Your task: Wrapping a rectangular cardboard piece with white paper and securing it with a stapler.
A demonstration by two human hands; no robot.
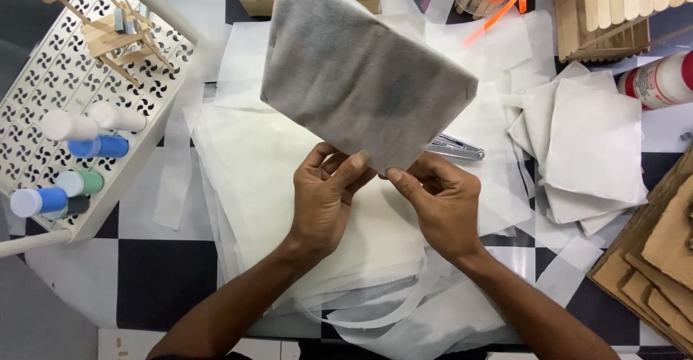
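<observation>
Item: grey fabric-wrapped panel [364, 78], rectangular, held tilted up off the bench [155, 259] above a stack of white sheets [289, 187].

Left hand [325, 197]: grip pinching the panel's lower edge, thumb on the near face, fingers curled behind it.

Right hand [440, 205]: grip pinching the same edge just beside the left, fingertips folded over the lower corner, probably to keep the wrapping taut there.

Both grips meet at one corner, so the panel's free end rises toward the far side.

Around it:
- metal stapler [455, 147], lying on the sheets just behind the right hand, within reach
- folded white fabric pieces [592, 143], piled to the right
- white perforated tray [43, 100] at left, holding small paint bottles [72, 161]
- craft-stick structures [613, 10], far right
- cardboard pieces [657, 259], right edge
</observation>
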